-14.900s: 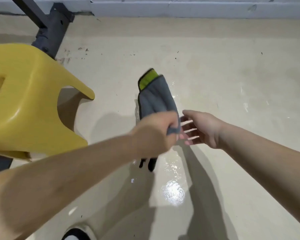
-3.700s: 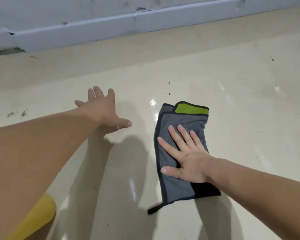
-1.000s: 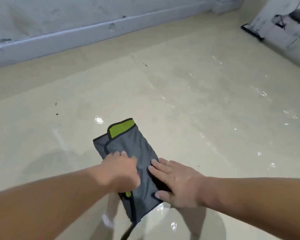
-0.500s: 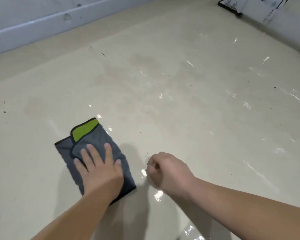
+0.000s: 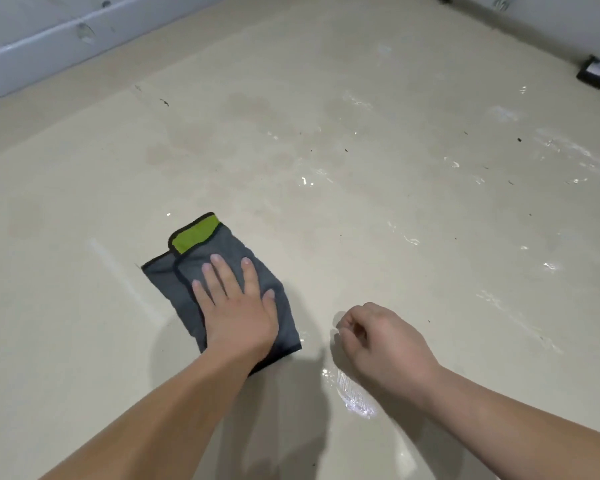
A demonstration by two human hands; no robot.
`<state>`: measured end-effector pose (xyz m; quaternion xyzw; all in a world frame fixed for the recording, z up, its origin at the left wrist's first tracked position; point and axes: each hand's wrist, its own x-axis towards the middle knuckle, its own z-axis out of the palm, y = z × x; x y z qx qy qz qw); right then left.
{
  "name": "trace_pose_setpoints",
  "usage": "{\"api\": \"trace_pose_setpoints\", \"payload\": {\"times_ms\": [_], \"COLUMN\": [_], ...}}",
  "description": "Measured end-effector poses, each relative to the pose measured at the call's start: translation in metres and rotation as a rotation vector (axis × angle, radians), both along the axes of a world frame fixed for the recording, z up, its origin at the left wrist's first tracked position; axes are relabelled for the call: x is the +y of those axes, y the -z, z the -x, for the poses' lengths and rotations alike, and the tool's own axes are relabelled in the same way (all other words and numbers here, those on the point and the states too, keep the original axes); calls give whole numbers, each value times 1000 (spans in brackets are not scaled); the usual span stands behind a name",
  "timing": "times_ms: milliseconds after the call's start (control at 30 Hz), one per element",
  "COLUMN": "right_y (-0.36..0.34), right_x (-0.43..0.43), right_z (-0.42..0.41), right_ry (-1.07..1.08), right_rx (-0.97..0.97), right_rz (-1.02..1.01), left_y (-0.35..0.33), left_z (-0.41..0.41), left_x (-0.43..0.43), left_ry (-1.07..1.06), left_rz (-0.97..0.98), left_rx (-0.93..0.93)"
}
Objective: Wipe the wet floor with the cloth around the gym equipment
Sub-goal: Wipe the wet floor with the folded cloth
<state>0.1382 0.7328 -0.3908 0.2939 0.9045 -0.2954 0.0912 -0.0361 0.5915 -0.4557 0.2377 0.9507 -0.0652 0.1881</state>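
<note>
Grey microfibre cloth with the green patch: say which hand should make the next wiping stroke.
Left. The left hand lies flat, fingers spread, on the grey microfibre cloth. The right hand is loosely curled, off the cloth, beside a shiny wet patch.

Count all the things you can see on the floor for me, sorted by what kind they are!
Cloth, grey with a green strip: 1
Hands, left hand flat on the cloth, right hand curled beside it: 2
Black-edged equipment foot at the far right: 1
Total: 4
</note>
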Motion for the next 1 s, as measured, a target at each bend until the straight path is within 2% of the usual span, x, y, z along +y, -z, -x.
{"api": "trace_pose_setpoints", "payload": {"times_ms": [67,167,233,300,367,433,500,567,633,733,867,933,1000], "right_y": [2,6,8,10,10,9,8,7,9,12,20,19,15], "right_x": [12,23,26,28,28,28,24,23,29,42,49,54,62], "right_z": [-2,-1,-1,-3,-7,-13,-19,-24,-30,-48,-92,-112,-123], "right_ry": [57,131,149,153,154,157,160,152,134,110,125,181,209], "right_rx": [6,-1,6,16,14,0,-18,-18,-14,-15,-95,-171,-233], "right_rz": [-37,-79,-101,-108,-79,-46,-29,-30,-56,-122,-228,-251,-300], "left_y": [7,9,13,13,13,8,8,11,10,7,7,6,7], "left_z": [-37,-87,-85,-55,-16,12,12,-16,-58,-122,-191,-208,-203], "left_x": [13,18,12,9,3,-6,-17,-21,-13,10,34,36,36], "left_ry": [163,590,800,853,704,383,138,58,84,312,802,1034,1155], "left_rz": [-129,-300,-354,-359,-219,-70,-73,-126,-154,-134,-205,-214,-212], "left_rx": [33,-30,-63,-21,26,35,28,47,71,-9,-160,-191,-213]}}
